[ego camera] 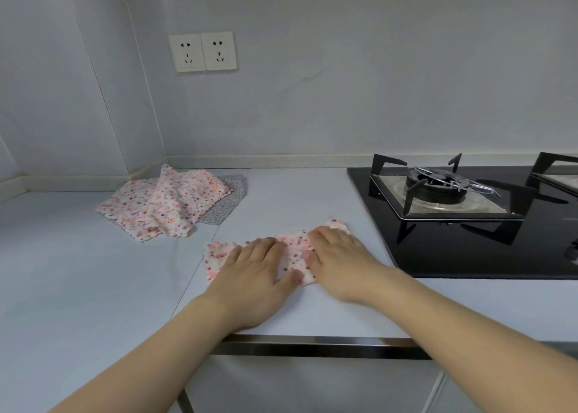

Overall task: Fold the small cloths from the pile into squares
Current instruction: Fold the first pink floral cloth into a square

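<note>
The cloth (294, 250) lies flat on the counter (93, 287), near the stove (453, 225). The left hand (256, 275) and right hand (337, 262) press down on it, fingers spread, pinching nothing. It looks soft, thin and light — best held by its corners. The pile (169, 206) waits behind.

One view only, worn on the head, looking forward and down over the table (312, 199) from close above its near edge. It faces the wall (344, 84) with its sockets (202, 51). Both forearms reach in from the bottom; the stove (463, 212) lies right, a corner left. Wide-angle bending curves the edges.
</note>
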Demonstrator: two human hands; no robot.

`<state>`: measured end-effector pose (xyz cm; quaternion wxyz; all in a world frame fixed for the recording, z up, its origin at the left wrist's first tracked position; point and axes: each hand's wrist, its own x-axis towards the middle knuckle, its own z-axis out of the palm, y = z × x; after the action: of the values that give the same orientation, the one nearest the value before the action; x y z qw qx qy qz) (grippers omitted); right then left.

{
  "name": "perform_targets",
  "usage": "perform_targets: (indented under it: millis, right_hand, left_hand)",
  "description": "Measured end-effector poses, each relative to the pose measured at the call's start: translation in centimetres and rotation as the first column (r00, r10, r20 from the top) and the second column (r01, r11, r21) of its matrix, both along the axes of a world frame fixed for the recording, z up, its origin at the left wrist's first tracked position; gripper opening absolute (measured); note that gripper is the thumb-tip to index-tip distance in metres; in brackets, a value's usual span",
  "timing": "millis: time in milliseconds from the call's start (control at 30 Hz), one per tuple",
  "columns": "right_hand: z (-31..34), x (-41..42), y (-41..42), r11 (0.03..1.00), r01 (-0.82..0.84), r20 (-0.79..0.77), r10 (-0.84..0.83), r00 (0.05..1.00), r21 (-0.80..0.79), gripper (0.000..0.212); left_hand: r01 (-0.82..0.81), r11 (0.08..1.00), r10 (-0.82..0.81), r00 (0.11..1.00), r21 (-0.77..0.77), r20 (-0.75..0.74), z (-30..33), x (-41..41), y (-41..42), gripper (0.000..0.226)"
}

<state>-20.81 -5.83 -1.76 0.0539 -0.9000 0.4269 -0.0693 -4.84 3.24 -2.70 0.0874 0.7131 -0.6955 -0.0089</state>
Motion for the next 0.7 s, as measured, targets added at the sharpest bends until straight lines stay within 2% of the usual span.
perform_targets:
  millis: [67, 167, 333, 433, 500, 567, 633, 700]
  right_hand:
    - [-0.6, -0.4, -0.1, 0.998, -0.001, -0.059, 0.005, 0.998, 0.059, 0.057]
    - [-0.2, -0.8, -1.3, 0.994, -0.013, -0.122, 0.026, 0.992, 0.109, 0.059]
    - [0.5, -1.8, -1.9, 0.983, 0.000, -0.130, 0.024, 0.991, 0.182, 0.056]
    - [1.3, -0.8, -1.3, 0.991, 0.078, -0.238, -0.051, 0.970, 0.106, 0.056]
    - [1.6, 0.3, -0.1, 0.988, 0.154, -0.292, -0.148, 0.945, -0.004, 0.059]
    - [1.0, 1.1, 1.2, 0.985, 0.174, -0.198, -0.169, 0.966, 0.012, 0.061]
    - [-0.1, 1.1, 2.2, 0.979, 0.177, -0.066, -0.172, 0.983, 0.097, 0.064]
    - [-0.4, 0.8, 2.0, 0.978, 0.174, -0.053, -0.169, 0.984, 0.114, 0.066]
  left_hand:
    - [-0.029, 0.997, 0.028, 0.999, 0.072, 0.016, 0.2, -0.1, 0.0, 0.084]
    - [-0.082, 0.987, 0.083, 0.997, 0.136, 0.002, 0.6, 0.4, 0.4, 0.094]
    - [-0.093, 0.982, 0.091, 0.996, 0.167, 0.015, 0.6, 1.7, 0.2, 0.108]
    - [-0.089, 0.987, 0.084, 0.996, 0.138, 0.037, 0.3, 2.0, 0.0, 0.089]
    - [-0.072, 0.992, 0.062, 0.994, 0.105, 0.090, 0.2, 2.1, 0.0, 0.090]
    - [-0.074, 0.990, 0.062, 0.993, 0.117, 0.103, 0.2, 2.0, 0.1, 0.094]
    - [-0.100, 0.982, 0.090, 0.994, 0.157, 0.067, 0.4, 2.0, 0.1, 0.087]
    - [-0.132, 0.973, 0.128, 0.991, 0.188, 0.032, 0.6, 2.4, 0.1, 0.081]
